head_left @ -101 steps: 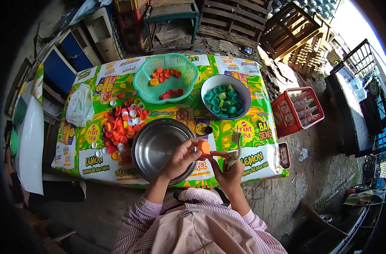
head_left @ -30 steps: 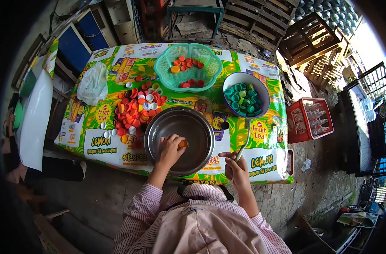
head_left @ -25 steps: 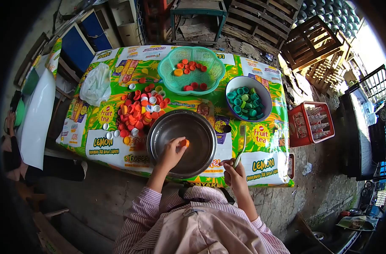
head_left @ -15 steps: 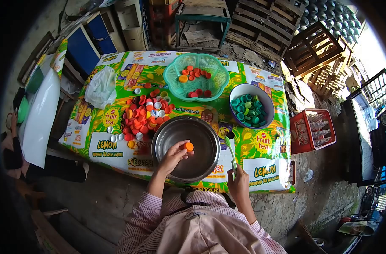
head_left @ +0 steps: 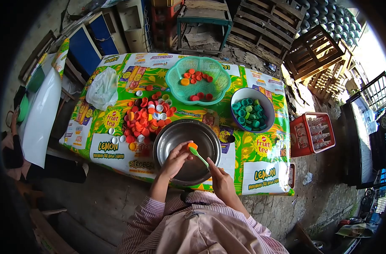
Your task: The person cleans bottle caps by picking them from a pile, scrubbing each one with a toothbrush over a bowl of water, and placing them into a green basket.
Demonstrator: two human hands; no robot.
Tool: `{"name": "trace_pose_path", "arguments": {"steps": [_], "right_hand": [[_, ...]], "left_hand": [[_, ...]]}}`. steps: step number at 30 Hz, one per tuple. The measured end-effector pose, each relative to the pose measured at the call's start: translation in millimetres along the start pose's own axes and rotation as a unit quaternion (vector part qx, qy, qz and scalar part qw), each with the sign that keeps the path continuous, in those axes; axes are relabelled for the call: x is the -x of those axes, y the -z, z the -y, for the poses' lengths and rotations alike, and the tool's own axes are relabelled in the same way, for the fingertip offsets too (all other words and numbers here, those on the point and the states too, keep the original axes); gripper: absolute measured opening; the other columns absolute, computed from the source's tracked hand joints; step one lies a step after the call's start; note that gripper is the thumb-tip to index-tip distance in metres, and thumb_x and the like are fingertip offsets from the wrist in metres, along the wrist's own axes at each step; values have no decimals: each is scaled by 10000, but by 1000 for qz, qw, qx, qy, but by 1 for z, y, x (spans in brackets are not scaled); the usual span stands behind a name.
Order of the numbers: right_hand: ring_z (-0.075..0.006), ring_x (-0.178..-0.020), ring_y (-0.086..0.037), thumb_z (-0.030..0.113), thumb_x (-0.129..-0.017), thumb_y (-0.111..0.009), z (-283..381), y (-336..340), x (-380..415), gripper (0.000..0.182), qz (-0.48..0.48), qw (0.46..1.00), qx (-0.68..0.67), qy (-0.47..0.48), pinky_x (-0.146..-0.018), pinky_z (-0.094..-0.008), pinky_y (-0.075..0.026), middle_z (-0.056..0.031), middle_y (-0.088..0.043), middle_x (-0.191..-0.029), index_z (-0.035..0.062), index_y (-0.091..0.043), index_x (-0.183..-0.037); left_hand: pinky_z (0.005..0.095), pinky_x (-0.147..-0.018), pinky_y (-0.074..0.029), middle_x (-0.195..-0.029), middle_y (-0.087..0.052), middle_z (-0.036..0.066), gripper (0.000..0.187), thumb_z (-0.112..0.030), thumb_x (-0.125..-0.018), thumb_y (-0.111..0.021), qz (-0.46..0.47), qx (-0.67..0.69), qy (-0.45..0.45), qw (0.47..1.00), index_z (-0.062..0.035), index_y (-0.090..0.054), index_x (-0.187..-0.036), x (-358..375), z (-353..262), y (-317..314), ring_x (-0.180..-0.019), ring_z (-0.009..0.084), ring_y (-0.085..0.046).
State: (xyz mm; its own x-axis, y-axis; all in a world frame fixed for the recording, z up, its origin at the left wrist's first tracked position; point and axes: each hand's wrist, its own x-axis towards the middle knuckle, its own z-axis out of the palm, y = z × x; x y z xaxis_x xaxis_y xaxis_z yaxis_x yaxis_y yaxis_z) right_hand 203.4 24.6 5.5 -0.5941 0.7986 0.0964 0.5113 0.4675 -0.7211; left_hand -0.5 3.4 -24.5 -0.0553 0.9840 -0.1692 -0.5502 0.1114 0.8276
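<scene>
Over the steel basin (head_left: 159, 169), my left hand (head_left: 175, 161) pinches an orange bottle cap (head_left: 191, 145) between thumb and fingertips. My right hand (head_left: 222, 181) grips a slim green-and-white toothbrush (head_left: 200, 156), its head right at the cap's edge. Left of the basin lies a loose heap of red and orange caps (head_left: 142, 122), with some white ones among them. A small dark cap (head_left: 230, 139) rests on the table just right of the basin.
Behind the basin stands a mint-green plastic basket (head_left: 220, 96) with several red and orange caps. A bowl (head_left: 269, 106) of green caps is at the right. A plastic bag (head_left: 103, 89) lies back left; a red crate (head_left: 301, 139) stands beyond the table. A person's arm (head_left: 14, 122) shows far left.
My right hand has moved left with the toothbrush, from beside the dark cap to the orange cap. My left hand still holds that cap over the basin.
</scene>
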Motion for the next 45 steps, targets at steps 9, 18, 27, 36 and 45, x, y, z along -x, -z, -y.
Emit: {"name": "trace_pose_path", "arguments": {"steps": [9, 18, 27, 36, 45], "right_hand": [[-392, -670, -595, 37, -856, -490, -1, 7, -9, 505, -22, 997, -46, -50, -572, -453, -451, -234, -603, -763, 177, -401, -1333], [-398, -614, -582, 58, -865, -483, 1, 8, -8, 511, -18, 998, -40, -34, -529, -463, -434, -242, -594, -725, 204, -382, -1343], [-380, -632, -597, 42, -844, -501, 3, 10, -14, 532, -6, 999, -35, -10, -529, -452, -452, -208, -613, -778, 202, -391, -1339], [-373, -645, -604, 57, -843, -508, -2, 9, -20, 528, -16, 998, -54, -15, -543, -449, -467, -192, -626, -816, 206, -394, -1337], [-367, -638, -604, 44, -850, -503, 1, 11, -11, 524, -33, 999, -30, -11, -533, -445, -462, -191, -620, -792, 196, -392, -1339]], "left_hand": [[290, -857, -443, -1109, -552, 71, 295, -142, -945, -442, -22, 83, 24, 996, -37, -453, -1221, 4, 1, 5, -1006, 167, -553], [318, -918, -436, -1171, -522, 77, 349, -117, -951, -407, 1, 108, 20, 994, -60, -410, -1295, 5, 1, 4, -1014, 162, -541], [360, -940, -432, -1167, -509, 52, 340, -110, -954, -397, 22, 140, 6, 990, -88, -409, -1293, 5, 2, -2, -1026, 152, -529], [371, -967, -420, -1225, -483, 115, 322, -107, -957, -374, 14, 140, -9, 990, -36, -404, -1269, 7, 7, -1, -1045, 201, -530], [359, -973, -422, -1186, -511, 108, 324, -119, -951, -400, 14, 208, -32, 977, -50, -420, -1267, 10, 10, -5, -1016, 176, -543]]}}
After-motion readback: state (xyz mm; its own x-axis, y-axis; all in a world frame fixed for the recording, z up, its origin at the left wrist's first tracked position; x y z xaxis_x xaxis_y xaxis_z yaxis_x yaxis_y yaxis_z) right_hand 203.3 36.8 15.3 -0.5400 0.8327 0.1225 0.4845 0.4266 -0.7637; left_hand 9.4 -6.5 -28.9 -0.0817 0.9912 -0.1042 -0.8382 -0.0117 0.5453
